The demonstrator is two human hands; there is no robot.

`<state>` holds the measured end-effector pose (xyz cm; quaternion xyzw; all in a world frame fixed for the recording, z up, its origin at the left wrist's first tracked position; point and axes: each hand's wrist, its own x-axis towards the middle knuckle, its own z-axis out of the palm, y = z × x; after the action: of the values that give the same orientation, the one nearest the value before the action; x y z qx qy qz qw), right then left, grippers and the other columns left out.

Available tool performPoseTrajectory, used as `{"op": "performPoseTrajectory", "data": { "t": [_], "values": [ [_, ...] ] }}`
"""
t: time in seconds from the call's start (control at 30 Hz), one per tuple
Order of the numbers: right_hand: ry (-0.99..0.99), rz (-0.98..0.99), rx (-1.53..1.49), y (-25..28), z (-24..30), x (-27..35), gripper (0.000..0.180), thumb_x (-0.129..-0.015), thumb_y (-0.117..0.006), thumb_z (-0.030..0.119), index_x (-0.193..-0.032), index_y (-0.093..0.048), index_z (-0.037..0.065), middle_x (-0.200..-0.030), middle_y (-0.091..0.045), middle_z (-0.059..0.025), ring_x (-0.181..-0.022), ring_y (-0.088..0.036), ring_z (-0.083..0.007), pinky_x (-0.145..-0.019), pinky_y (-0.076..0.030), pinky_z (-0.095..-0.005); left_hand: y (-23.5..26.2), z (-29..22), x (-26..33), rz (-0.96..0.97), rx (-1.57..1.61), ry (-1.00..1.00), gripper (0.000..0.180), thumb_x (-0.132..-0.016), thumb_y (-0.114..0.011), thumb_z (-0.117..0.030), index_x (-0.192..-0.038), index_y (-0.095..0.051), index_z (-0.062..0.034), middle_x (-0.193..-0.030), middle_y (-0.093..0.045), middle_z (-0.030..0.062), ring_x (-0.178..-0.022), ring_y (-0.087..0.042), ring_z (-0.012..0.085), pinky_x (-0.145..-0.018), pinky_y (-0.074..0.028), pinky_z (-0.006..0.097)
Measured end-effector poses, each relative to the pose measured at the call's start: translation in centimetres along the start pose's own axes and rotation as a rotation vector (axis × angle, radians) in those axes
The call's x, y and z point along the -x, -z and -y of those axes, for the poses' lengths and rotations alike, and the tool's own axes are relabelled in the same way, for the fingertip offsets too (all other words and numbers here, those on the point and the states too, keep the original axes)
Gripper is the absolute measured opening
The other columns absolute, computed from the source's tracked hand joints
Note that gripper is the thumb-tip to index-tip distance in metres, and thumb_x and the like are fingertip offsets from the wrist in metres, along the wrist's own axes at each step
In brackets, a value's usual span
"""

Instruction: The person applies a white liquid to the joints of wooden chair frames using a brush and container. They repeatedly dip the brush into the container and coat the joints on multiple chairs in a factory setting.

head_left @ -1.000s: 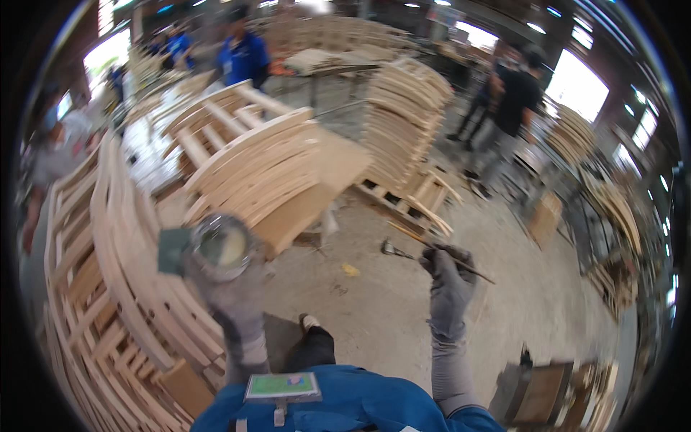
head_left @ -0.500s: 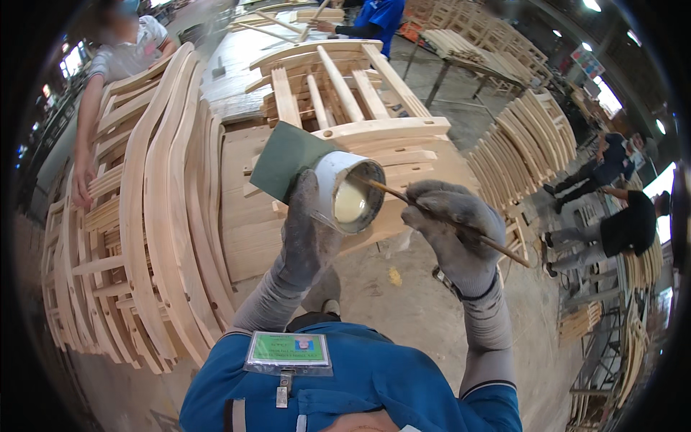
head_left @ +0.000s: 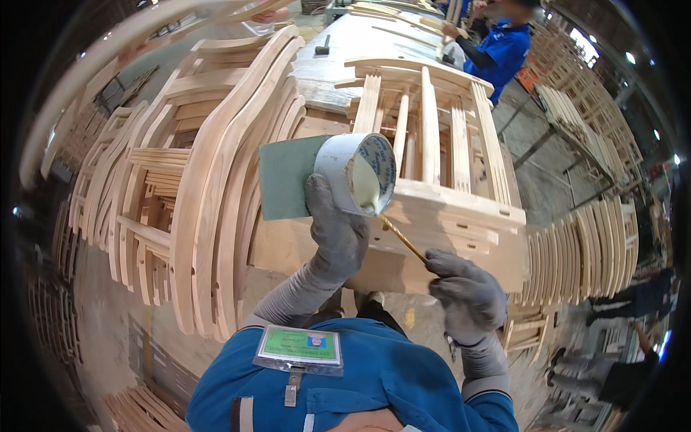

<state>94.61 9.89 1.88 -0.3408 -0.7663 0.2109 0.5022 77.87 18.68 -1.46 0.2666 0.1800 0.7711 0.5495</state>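
Cup of white glue [head_left: 358,175] now tilted further; left hand [head_left: 335,230] fingers grip it. Right hand [head_left: 466,291] fingers hold the stick [head_left: 403,240], tip dipped at 6 o'clock of the rim. Chair frame [head_left: 432,144] shows no glue yet.

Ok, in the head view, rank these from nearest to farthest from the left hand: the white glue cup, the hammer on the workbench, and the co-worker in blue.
1. White round glue cup: held in the grey-gloved left hand.
2. Dark hammer: farther up, on the grey workbench.
3. Co-worker in a blue shirt: upper right, behind the workbench.

Grey workbench [head_left: 345,50], hammer [head_left: 322,46] on it, wooden chair frame [head_left: 425,137] atop
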Motion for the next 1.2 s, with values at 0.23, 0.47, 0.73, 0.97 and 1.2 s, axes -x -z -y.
{"op": "performPoseTrajectory", "data": {
  "t": [0.23,0.47,0.73,0.97,1.2],
  "values": [
    [-0.184,-0.18,-0.54,3.0,-6.0,-3.3,0.021,-0.082,-0.062,-0.004,-0.096,-0.05,0.004,-0.097,-0.062,-0.0237,-0.09,-0.064,-0.0331,-0.075,-0.056,-0.0456,-2.8,2.6,-1.6,0.182,0.254,0.178,0.053,-0.097,-0.032,-0.051,-0.13,-0.043,-0.0115,-0.123,-0.052,0.0058,-0.114,-0.052,0.0204,-0.096,-0.046,0.039],
    [-0.347,-0.171,-0.806,3.8,-8.2,-6.0,0.02,-0.081,-0.062,-0.007,-0.096,-0.05,-0.001,-0.1,-0.062,-0.0241,-0.092,-0.065,-0.0294,-0.078,-0.057,-0.0404,-0.3,4.7,-2.8,0.207,0.259,-0.107,0.063,-0.092,-0.051,-0.022,-0.143,-0.016,-0.0088,-0.131,-0.043,0.0171,-0.119,-0.048,0.0304,-0.1,-0.043,0.042],
    [-0.404,0.149,-0.455,2.5,-11.1,-13.8,0.02,-0.085,-0.069,0.016,-0.086,-0.06,-0.001,-0.078,-0.066,-0.0084,-0.071,-0.063,-0.0108,-0.06,-0.05,-0.0226,6.9,2.2,-6.3,-0.103,-0.559,-0.412,0.08,-0.082,-0.065,-0.013,-0.14,-0.013,0.0047,-0.134,-0.037,0.0221,-0.123,-0.043,0.0329,-0.105,-0.034,0.043],
    [-0.408,0.357,-0.115,-0.4,-13.0,-14.5,0.022,-0.086,-0.067,0.021,-0.087,-0.059,0.001,-0.061,-0.059,-0.0071,-0.055,-0.055,-0.0099,-0.052,-0.044,-0.0284,7.6,-0.4,-7.4,-0.166,-0.52,-0.328,0.053,-0.092,-0.042,-0.04,-0.132,-0.035,-0.0051,-0.129,-0.046,0.0139,-0.116,-0.049,0.0292,-0.099,-0.042,0.049],
    [-0.233,0.498,0.147,-1.2,-10.0,-15.2,0.016,-0.084,-0.068,0.012,-0.085,-0.056,0.002,-0.067,-0.06,-0.0079,-0.062,-0.059,-0.0139,-0.058,-0.047,-0.0282,7.0,-2.0,-8.1,-0.207,-0.05,-0.081,0.053,-0.095,-0.037,-0.047,-0.129,-0.043,-0.0068,-0.127,-0.049,0.0124,-0.116,-0.049,0.0286,-0.097,-0.043,0.053]
  ]
}}
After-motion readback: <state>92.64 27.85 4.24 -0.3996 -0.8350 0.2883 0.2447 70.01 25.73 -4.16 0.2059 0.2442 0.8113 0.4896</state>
